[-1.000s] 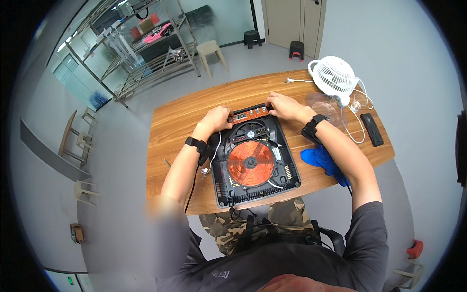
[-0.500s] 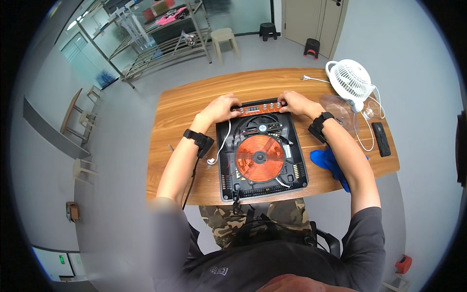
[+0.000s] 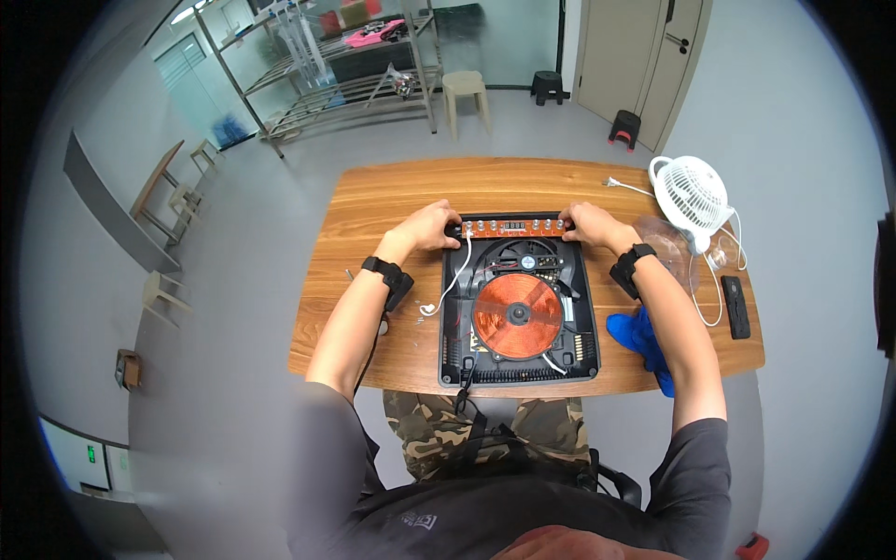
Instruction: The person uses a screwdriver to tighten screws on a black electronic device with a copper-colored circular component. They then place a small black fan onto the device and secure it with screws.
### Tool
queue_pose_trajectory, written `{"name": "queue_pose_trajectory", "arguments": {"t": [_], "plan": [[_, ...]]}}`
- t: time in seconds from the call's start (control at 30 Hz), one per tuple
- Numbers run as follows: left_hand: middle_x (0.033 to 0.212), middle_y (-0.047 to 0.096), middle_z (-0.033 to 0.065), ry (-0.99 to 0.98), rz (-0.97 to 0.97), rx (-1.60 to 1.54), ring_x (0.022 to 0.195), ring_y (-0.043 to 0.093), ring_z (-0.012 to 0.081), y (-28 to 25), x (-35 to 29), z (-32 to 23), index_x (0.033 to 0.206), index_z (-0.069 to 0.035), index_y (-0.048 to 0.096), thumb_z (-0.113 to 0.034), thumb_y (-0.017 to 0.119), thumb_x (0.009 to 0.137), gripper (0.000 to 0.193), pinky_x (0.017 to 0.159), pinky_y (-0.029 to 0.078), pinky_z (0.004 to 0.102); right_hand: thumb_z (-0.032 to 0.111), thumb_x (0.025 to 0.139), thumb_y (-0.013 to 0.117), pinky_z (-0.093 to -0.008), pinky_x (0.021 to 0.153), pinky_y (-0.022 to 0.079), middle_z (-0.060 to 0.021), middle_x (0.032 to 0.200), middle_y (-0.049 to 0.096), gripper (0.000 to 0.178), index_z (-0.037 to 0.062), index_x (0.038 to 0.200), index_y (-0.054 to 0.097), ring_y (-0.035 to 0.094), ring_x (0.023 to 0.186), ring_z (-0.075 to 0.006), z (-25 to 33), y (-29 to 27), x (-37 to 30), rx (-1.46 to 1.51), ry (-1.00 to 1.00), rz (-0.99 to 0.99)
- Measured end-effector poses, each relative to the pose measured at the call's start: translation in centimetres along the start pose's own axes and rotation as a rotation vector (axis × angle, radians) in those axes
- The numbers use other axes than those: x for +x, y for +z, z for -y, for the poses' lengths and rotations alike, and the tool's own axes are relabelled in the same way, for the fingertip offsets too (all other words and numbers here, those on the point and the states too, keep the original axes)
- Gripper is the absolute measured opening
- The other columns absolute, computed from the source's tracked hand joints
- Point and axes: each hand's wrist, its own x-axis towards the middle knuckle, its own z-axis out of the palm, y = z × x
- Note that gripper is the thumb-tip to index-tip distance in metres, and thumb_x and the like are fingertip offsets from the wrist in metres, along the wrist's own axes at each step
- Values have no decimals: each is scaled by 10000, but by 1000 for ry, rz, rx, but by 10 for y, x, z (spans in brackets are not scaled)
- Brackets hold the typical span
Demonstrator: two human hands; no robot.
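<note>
An opened induction cooker base (image 3: 584, 327), a black shell, lies on the wooden table in front of me. In its middle sits a round copper coil (image 3: 516, 322), with a black cooling fan (image 3: 525, 254) behind it. Along the far edge lies an orange control board (image 3: 515, 228) with a row of round silver buttons and a small display. My left hand (image 3: 429, 228) pinches the board's left end, and my right hand (image 3: 594, 227) pinches its right end. From near the board's left end a white cable (image 3: 457, 277) runs out over the shell's left side onto the table.
Small screws (image 3: 418, 319) lie left of the shell. At the right are a blue cloth (image 3: 638, 342), a black bar-shaped object (image 3: 736, 306), a clear plastic disc (image 3: 661, 245) and a white fan (image 3: 692, 191) with its cord. A metal rack (image 3: 327, 98) and stools (image 3: 465, 86) stand beyond.
The view has shifted, so the table sits lower in the picture and the cooker looks straighter. Both hands remain at the control board's ends; more of its left end now shows beside my left fingers.
</note>
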Motion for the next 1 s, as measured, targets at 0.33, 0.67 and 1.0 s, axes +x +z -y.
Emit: {"name": "queue_pose_trajectory", "arguments": {"t": [0.33, 0.67, 1.0], "plan": [[1099, 670, 116, 25, -143, -32, 1078, 663, 314, 14, 4, 10, 1111, -78, 751, -348, 867, 800, 428, 944, 540, 414, 153, 823, 834, -410, 897, 555, -185, 1060, 751, 415, -23, 1180, 715, 712, 1009, -351, -2, 2, 1, 70, -1, -34], [1014, 680, 145, 88, -195, -103, 989, 671, 311, 11, -1, 3, 1066, -50, 747, -268, 857, 790, 368, 897, 547, 405, 138, 822, 828, -416, 883, 553, -170, 1038, 749, 413, -22, 1180, 700, 708, 987, -350, -1, 3, -4, 109, 42, -30], [995, 685, 156, 115, -236, -119, 937, 677, 318, 12, -2, 8, 1060, -52, 750, -260, 851, 788, 357, 844, 557, 409, 148, 825, 824, -412, 884, 549, -162, 1025, 748, 390, -6, 1167, 716, 702, 986, -353, -3, 5, 0, 135, 39, -41]]}}
